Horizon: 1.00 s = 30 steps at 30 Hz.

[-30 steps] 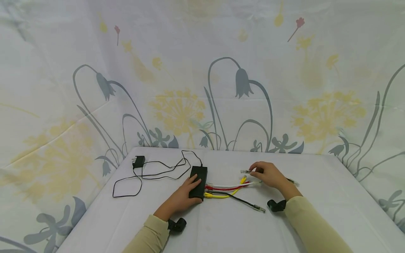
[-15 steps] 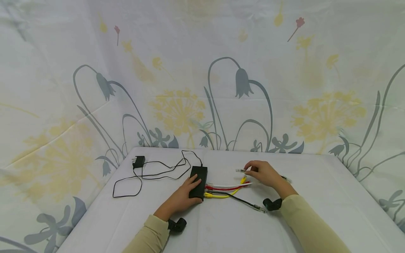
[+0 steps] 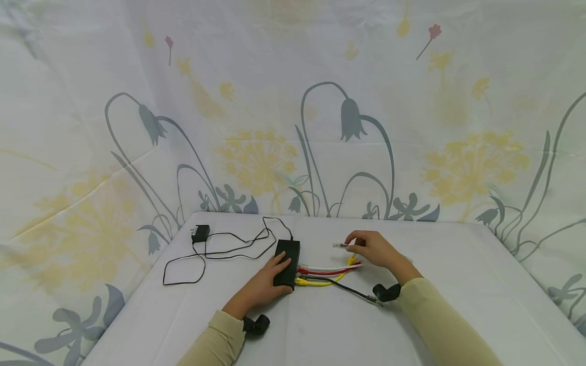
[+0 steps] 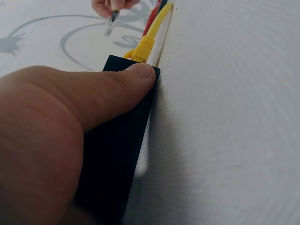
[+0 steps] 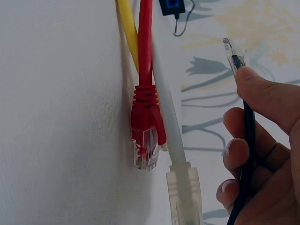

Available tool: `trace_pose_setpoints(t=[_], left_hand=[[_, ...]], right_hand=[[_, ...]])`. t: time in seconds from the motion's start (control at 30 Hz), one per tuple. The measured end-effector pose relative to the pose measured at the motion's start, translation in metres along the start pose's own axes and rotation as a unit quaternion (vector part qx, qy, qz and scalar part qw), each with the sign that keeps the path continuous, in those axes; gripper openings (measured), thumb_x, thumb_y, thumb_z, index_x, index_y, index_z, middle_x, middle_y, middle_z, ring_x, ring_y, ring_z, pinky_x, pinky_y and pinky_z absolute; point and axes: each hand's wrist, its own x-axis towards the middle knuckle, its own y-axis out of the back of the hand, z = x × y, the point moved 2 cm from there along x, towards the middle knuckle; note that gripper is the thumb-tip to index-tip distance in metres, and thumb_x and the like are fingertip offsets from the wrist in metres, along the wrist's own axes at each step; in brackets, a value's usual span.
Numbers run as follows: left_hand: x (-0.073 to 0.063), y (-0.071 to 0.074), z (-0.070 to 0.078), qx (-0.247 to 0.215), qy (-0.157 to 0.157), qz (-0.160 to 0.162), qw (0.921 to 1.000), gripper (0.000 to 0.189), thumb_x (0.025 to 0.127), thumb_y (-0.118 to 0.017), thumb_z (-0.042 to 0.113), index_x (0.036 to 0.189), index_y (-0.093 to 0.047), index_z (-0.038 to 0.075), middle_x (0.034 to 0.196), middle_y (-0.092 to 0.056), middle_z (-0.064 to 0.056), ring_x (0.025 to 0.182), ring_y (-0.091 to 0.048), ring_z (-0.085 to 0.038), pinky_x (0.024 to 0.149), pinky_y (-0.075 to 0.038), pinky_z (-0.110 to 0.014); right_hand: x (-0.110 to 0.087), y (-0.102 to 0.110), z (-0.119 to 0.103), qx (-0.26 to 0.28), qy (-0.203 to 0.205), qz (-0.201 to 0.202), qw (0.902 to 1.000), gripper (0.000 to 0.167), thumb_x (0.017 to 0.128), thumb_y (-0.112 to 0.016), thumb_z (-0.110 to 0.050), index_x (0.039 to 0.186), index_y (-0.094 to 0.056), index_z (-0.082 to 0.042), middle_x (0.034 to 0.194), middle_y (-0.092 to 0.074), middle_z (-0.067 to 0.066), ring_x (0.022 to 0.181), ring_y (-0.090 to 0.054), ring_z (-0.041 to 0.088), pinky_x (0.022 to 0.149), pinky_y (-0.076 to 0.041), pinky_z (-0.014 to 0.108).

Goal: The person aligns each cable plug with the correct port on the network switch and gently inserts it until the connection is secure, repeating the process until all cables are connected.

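Note:
A black network switch point(image 3: 289, 249) lies flat on the white table, cables along its right side. My left hand point(image 3: 265, 282) holds it, fingers spread over the top and thumb along the near edge, as the left wrist view shows. To the right, my right hand point(image 3: 376, 250) pinches a black Ethernet cable point(image 5: 248, 126) just behind its clear plug point(image 3: 340, 245). That plug points left toward the switch, apart from it. In the right wrist view, a red cable point(image 5: 146, 115) and a white cable point(image 5: 173, 136) lie beside my hand with their loose plugs showing.
A yellow cable point(image 3: 322, 284) and another black cable point(image 3: 350, 290) also run from the switch's right side. At the back left lies a power adapter point(image 3: 200, 233), its thin cord looping to the switch. A flower-printed cloth point(image 3: 256, 168) hangs behind the table.
My right hand has moved left with the black Ethernet cable, bringing its plug nearer the switch. The left hand and the switch have stayed in place.

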Motion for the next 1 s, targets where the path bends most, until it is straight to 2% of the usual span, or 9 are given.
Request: trace_pose_setpoints(t=[0.53, 1.0], left_hand=[[0.001, -0.002, -0.003, 0.007, 0.000, 0.000, 1.0000, 0.074, 0.089, -0.067, 0.043, 0.153, -0.033, 0.025, 0.164, -0.015, 0.003, 0.151, -0.009, -0.034, 0.113, -0.027, -0.060], [0.001, 0.000, -0.001, 0.004, 0.004, -0.005, 1.0000, 0.075, 0.089, -0.068, 0.042, 0.153, -0.033, 0.024, 0.164, -0.014, 0.002, 0.151, -0.008, -0.034, 0.113, -0.026, -0.060]], right_hand=[[0.013, -0.013, -0.012, 0.014, -0.019, -0.023, 0.9995, 0.012, 0.092, -0.067, -0.029, 0.102, -0.068, -0.022, 0.079, -0.064, 0.006, 0.064, -0.051, 0.014, 0.057, -0.043, 0.029], [0.020, -0.033, -0.026, 0.018, -0.020, -0.040, 0.9988, 0.011, 0.091, -0.067, -0.026, 0.101, -0.069, -0.021, 0.074, -0.058, -0.002, 0.065, -0.049, 0.014, 0.057, -0.042, 0.027]])
